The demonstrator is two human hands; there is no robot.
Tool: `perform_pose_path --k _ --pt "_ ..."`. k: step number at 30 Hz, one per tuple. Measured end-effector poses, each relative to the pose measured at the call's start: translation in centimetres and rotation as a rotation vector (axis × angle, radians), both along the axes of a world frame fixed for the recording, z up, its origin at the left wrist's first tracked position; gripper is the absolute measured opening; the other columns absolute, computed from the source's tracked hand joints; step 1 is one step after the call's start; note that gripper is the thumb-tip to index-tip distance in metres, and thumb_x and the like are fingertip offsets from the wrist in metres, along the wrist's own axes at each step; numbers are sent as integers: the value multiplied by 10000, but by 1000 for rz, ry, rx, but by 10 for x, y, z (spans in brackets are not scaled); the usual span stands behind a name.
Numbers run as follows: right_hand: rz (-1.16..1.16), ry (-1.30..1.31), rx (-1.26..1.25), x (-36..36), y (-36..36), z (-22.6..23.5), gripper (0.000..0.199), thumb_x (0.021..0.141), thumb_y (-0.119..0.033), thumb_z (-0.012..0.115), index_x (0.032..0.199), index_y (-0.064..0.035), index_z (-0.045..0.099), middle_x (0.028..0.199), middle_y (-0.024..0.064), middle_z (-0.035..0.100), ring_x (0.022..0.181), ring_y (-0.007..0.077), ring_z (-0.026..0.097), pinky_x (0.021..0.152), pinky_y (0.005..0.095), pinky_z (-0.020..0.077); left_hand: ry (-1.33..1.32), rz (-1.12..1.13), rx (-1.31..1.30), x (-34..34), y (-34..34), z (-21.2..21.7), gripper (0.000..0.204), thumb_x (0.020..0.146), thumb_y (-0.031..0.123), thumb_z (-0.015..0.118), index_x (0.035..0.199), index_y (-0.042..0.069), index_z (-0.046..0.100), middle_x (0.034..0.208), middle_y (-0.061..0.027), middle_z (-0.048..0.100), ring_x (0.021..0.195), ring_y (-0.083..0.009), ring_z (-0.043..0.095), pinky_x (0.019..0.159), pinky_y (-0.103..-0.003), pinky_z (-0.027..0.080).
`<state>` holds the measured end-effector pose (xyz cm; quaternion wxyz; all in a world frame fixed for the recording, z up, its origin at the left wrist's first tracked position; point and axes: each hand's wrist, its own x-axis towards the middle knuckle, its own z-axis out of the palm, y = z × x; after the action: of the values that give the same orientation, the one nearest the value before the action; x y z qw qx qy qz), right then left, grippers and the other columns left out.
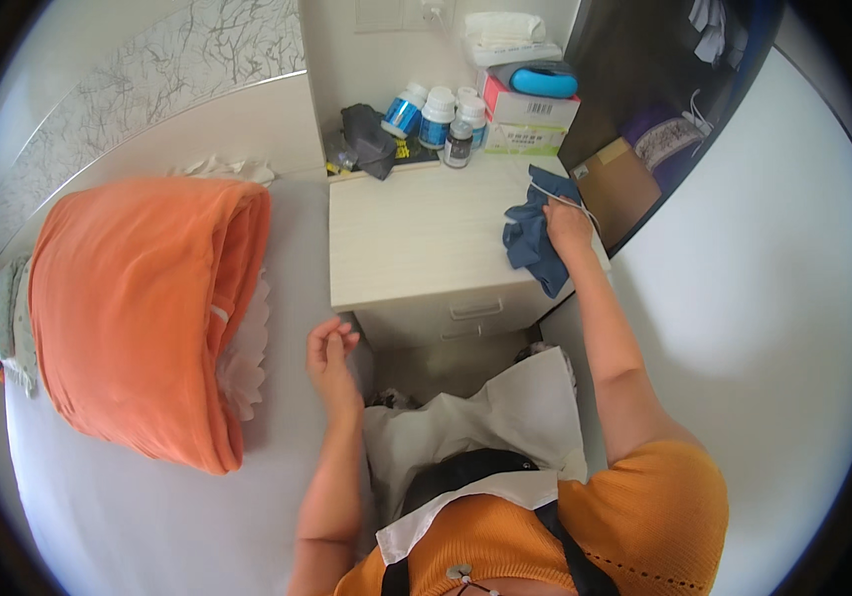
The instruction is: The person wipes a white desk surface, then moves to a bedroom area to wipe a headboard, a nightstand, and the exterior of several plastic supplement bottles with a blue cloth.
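My right hand presses a crumpled dark blue cloth onto the right side of a pale wooden bedside cabinet. Its fingers are closed on the fabric. A thin white cable runs across the cloth by my fingers; whether I grip it too I cannot tell. Part of the cloth hangs over the cabinet's front edge. My left hand is in the air between the bed and the cabinet front, holding nothing, its fingers loosely bent and somewhat apart.
White-and-blue bottles, a small dark bottle, a grey cloth-like item and stacked boxes with a blue case line the cabinet's back. A folded orange blanket lies on the bed. A white panel stands at right.
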<state>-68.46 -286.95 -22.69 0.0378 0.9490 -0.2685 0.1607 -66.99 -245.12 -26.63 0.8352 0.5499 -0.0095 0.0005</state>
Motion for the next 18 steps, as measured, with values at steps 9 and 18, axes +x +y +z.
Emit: perform_pose_path --k 9,18 --pt "395 -435 111 110 1 36 147 878 -216 593 897 -76 634 887 112 680 836 299 651 702 416 509 -475 -20 445 43 -84 63 213 992 131 477 1064 -23 605 936 -75 617 877 -151 598 821 -286 481" --pt "204 -554 630 115 -25 16 252 933 -309 497 906 -94 626 857 165 661 832 402 616 706 489 478 -613 190 867 170 -293 54 564 737 255 777 1173 -2 528 1081 -172 553 1049 -358 503 883 -424 418"
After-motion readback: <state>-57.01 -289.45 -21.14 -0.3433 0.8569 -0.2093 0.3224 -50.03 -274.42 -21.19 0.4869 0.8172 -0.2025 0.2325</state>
